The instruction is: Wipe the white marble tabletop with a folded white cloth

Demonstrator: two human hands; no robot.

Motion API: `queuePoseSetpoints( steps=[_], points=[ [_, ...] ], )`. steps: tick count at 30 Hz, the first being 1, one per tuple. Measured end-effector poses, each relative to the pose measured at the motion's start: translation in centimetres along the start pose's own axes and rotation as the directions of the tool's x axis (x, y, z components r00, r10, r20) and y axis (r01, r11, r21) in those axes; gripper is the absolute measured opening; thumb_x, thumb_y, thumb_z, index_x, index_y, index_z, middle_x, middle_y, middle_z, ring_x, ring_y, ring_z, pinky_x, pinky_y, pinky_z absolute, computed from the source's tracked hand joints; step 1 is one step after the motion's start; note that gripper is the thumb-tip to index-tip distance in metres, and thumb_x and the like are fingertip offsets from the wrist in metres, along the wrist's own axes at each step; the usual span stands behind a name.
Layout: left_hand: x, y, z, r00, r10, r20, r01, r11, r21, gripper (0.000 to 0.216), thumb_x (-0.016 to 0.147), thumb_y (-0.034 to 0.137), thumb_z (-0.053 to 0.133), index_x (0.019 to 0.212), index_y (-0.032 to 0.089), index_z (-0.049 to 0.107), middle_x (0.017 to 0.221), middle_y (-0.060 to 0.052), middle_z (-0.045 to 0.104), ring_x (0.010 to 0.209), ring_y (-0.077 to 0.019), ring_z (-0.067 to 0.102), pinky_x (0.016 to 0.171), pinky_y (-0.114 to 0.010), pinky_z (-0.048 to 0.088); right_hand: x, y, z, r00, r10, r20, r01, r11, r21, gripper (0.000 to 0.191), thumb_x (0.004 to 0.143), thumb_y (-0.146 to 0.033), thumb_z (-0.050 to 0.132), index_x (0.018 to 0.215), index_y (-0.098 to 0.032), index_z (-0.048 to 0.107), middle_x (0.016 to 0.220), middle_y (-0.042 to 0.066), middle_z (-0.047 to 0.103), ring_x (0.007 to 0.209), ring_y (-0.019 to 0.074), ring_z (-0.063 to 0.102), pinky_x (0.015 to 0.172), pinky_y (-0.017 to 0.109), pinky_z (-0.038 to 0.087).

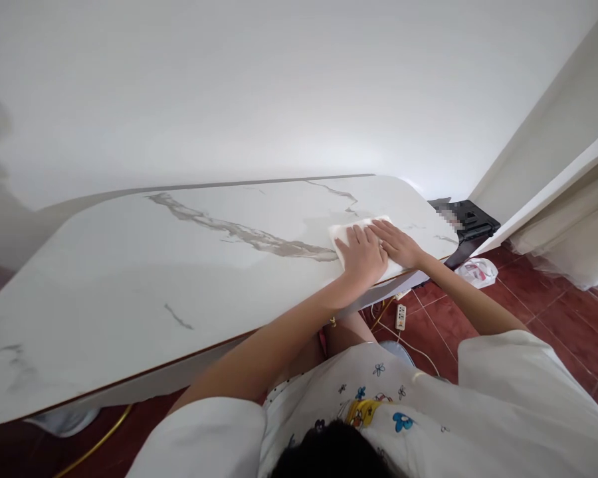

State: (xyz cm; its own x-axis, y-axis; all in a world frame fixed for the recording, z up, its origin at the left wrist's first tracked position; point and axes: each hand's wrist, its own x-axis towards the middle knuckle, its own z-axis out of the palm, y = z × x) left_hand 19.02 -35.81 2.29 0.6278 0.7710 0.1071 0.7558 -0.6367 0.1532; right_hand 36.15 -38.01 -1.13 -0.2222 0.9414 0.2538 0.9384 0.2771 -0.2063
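A white cloth [346, 234], folded flat, lies on the white marble-patterned tabletop [119, 265] towards its right end. My left hand [363, 255] rests on the cloth with its fingers spread and palm down. Beside it, touching or nearly touching, my right hand [397, 244] also lies flat on the cloth, fingers stretched out to the left. Both hands press from above; neither is wrapped round the cloth. Much of the cloth is hidden under them.
A white wall [259, 86] stands behind the table. On the right are a black case-like object [473, 219], a plastic bag [478, 272] and a pale curtain [573, 219]. A power strip [401, 317] with cords lies on the red tiled floor [543, 332].
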Motion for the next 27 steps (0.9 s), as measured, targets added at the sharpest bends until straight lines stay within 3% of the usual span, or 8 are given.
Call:
queuePoseSetpoints(
  steps=[6, 15, 21, 27],
  points=[
    [-1.3, 0.9, -0.1, 0.999, -0.015, 0.034, 0.018, 0.997, -0.082, 0.062, 0.098, 0.036, 0.029, 0.154, 0.010, 0.032, 0.161, -0.019, 0.028, 0.150, -0.0384, 0.019, 0.118, -0.063, 0.022, -1.7, -0.7, -0.2, 0.999, 0.048, 0.006, -0.048, 0.999, 0.010, 0.054, 0.103, -0.042, 0.023, 0.155, -0.029, 0.031, 0.160, -0.003, 0.033, 0.150, 0.0207, 0.022, 0.127, 0.050, 0.019],
    [0.1, 2.2, 0.1, 0.998, -0.011, 0.067, 0.016, 0.997, -0.073, 0.064, 0.098, 0.038, 0.026, 0.154, 0.008, 0.030, 0.161, -0.020, 0.026, 0.150, -0.0381, 0.019, 0.118, -0.063, 0.021, -1.8, 1.3, -1.0, 0.999, 0.039, 0.033, -0.041, 0.998, 0.053, 0.056, 0.101, -0.043, 0.023, 0.153, -0.025, 0.038, 0.160, 0.000, 0.033, 0.150, 0.0224, 0.025, 0.127, 0.050, 0.020],
    [2.4, 2.8, 0.6, 0.997, 0.066, 0.038, -0.062, 0.993, -0.103, 0.064, 0.097, 0.037, 0.030, 0.153, 0.005, 0.031, 0.161, -0.022, 0.026, 0.149, -0.0381, 0.020, 0.117, -0.062, 0.020, -1.9, 3.7, -1.3, 0.993, 0.116, 0.002, -0.116, 0.993, 0.030, 0.056, 0.100, -0.042, 0.026, 0.150, -0.022, 0.042, 0.158, 0.004, 0.038, 0.149, 0.0236, 0.027, 0.125, 0.051, 0.023],
    [6.2, 0.5, 0.8, 0.998, 0.062, -0.006, -0.062, 0.985, -0.164, 0.060, 0.096, 0.037, 0.030, 0.149, 0.009, 0.037, 0.157, -0.020, 0.034, 0.147, -0.0338, 0.025, 0.118, -0.057, 0.020, 2.1, 6.2, 0.1, 0.986, 0.151, -0.065, -0.150, 0.988, 0.020, 0.056, 0.099, -0.039, 0.026, 0.149, -0.023, 0.045, 0.156, 0.004, 0.041, 0.148, 0.0244, 0.031, 0.124, 0.053, 0.024]
  ],
)
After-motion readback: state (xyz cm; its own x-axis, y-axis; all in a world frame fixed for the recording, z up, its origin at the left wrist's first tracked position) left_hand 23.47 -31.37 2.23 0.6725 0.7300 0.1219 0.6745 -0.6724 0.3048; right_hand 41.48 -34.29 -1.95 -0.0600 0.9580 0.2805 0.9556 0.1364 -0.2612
